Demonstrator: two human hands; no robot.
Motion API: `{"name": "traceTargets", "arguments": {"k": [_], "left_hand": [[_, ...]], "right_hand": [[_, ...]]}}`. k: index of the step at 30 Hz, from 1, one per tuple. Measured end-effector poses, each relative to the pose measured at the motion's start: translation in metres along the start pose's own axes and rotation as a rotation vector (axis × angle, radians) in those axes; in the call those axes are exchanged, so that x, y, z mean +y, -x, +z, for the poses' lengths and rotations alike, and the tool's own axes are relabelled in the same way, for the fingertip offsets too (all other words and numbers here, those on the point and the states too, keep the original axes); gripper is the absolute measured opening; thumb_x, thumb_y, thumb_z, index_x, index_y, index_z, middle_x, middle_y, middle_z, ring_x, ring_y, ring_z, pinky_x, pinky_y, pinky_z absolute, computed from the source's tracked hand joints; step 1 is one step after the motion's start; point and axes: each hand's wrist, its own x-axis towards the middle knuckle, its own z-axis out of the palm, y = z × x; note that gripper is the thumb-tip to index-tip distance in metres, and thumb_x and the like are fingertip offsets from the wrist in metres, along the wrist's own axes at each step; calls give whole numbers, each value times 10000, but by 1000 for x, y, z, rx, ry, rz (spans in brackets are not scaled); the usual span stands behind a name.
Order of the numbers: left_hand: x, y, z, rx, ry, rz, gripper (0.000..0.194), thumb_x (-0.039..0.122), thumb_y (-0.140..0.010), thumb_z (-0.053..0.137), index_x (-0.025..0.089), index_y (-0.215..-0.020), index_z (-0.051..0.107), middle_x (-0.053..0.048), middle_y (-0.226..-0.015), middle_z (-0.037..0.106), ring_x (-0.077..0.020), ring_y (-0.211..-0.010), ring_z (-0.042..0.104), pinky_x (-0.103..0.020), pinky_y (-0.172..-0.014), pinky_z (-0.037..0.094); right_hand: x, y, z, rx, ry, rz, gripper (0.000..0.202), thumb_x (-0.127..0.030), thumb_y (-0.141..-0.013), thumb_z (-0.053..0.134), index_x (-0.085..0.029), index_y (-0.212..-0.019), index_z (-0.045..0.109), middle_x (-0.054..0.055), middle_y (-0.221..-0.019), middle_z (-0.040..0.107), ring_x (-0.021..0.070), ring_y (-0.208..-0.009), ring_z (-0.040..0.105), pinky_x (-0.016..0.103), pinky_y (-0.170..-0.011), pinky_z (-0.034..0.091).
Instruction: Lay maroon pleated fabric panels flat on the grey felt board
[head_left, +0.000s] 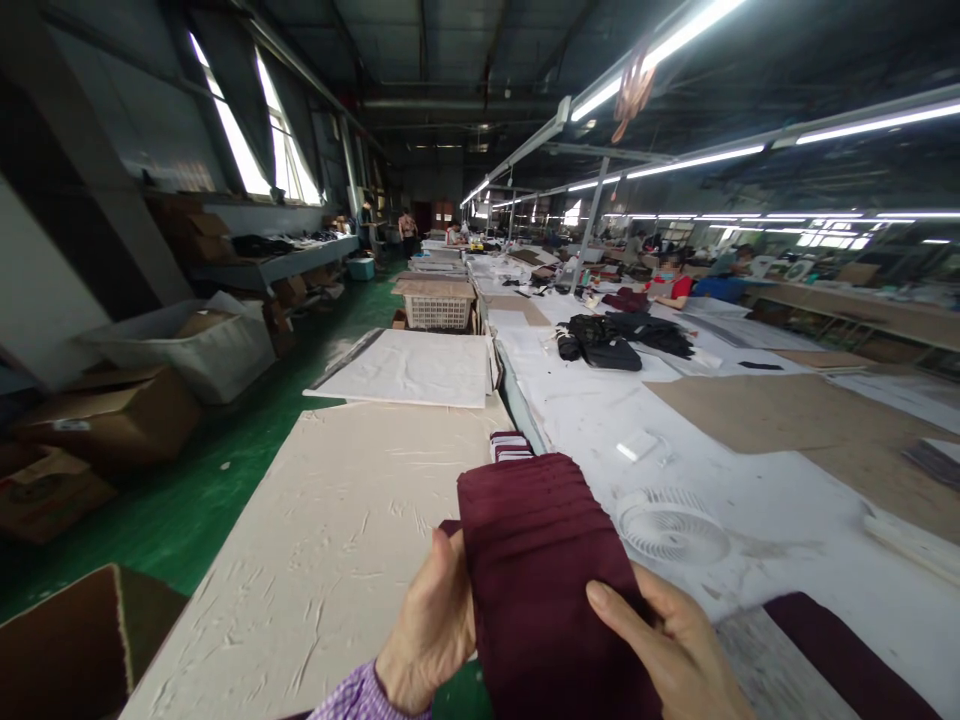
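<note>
through the head camera i am viewing a maroon fabric stack (551, 570), which both hands are holding up at the near end of the work area, between a cream-covered surface (322, 520) and a white-covered table (555, 400). the left hand (431, 615) is gripping the stack's left edge, its thumb pointing upward and its other fingers passing partly out of sight behind the fabric. the right hand (671, 640) is gripping the right side, its thumb pressing on the front face and its remaining fingers wrapping behind, where i am not seeing their tips. the upper part of the stack is showing stepped, overlapping folds or layers. just beyond it, maroon and white pieces (510, 446) are lying in a small pile. on the white-covered table, a round fan (671, 525) is resting to the right of the stack, dark garments (622, 338) are lying farther away, and a flat maroon piece (847, 650) is occupying the near right area. beyond the cream-covered surface, a white panel (405, 366) is lying in front of a plastic crate (439, 311).
</note>
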Motion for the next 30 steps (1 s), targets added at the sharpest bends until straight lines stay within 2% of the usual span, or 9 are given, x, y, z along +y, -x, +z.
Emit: {"name": "traceTargets", "arguments": {"k": [3, 7, 13, 14, 16, 19, 22, 26, 30], "left_hand": [[-11, 8, -9, -1, -71, 76, 440, 355, -673, 760, 224, -1085, 676, -68, -1134, 702, -248, -1073, 629, -335, -982, 456], [-18, 9, 0, 115, -191, 50, 408, 198, -634, 790, 222, -1029, 691, -64, -1039, 735, -242, -984, 670, -344, -907, 507], [-20, 3, 8, 345, -259, 16, 195, 139, -734, 704, 185, -924, 708, -65, -918, 759, -206, -900, 694, -336, -882, 517], [-19, 3, 7, 365, -266, 14, 180, 145, -737, 703, 179, -914, 709, -66, -896, 761, -201, -869, 700, -324, -855, 528], [-17, 4, 5, 390, -280, 7, 185, 148, -713, 724, 173, -896, 715, -64, -861, 764, -192, -799, 708, -295, -789, 546], [-12, 7, 8, 362, -306, -27, 195, 156, -698, 739, 174, -892, 726, -62, -855, 765, -178, -731, 707, -281, -753, 549], [-11, 8, 14, 267, -341, -74, 239, 162, -733, 712, 202, -969, 723, -55, -900, 761, -178, -801, 703, -298, -831, 523], [-10, 9, 18, 186, -385, -96, 312, 164, -769, 679, 236, -1072, 689, -48, -958, 753, -193, -903, 684, -315, -865, 504], [-9, 12, 17, 167, -458, -113, 325, 186, -789, 661, 234, -1110, 670, -54, -963, 751, -198, -876, 687, -337, -853, 508]], "right_hand": [[0, 0, 1, -38, -3, 28, 407, -479, -817, 570, -175, -1066, 676, 92, -1038, 713, 311, -1096, 585, 415, -950, 469], [2, 0, 0, -73, 28, 37, 404, -457, -838, 553, -203, -1142, 633, 69, -1163, 667, 287, -1146, 552, 402, -1006, 425], [12, -1, -4, -66, 184, -6, 369, -432, -846, 552, -209, -1133, 618, 59, -1146, 663, 257, -1075, 592, 359, -977, 456], [15, -1, -5, -36, 214, -40, 372, -432, -852, 546, -214, -1149, 597, 70, -1175, 640, 259, -1092, 582, 367, -956, 474], [18, -3, -6, 126, 316, -198, 371, -421, -853, 552, -239, -1176, 550, 86, -1273, 550, 271, -1147, 541, 407, -924, 496], [13, -7, -5, 368, 586, -579, 301, -367, -842, 589, -285, -1131, 565, 68, -1402, 378, 302, -1246, 424, 507, -966, 434], [-2, -12, -2, 275, 779, -794, 216, -322, -848, 602, -282, -1060, 597, 57, -1411, 348, 315, -1286, 344, 542, -991, 375], [-15, -16, 0, 152, 802, -802, 146, -301, -851, 608, -259, -988, 580, 68, -1356, 383, 304, -1265, 347, 528, -959, 397], [-16, -15, -2, 90, 737, -718, 167, -320, -842, 615, -260, -977, 537, 70, -1302, 410, 282, -1212, 399, 495, -916, 444]]}}
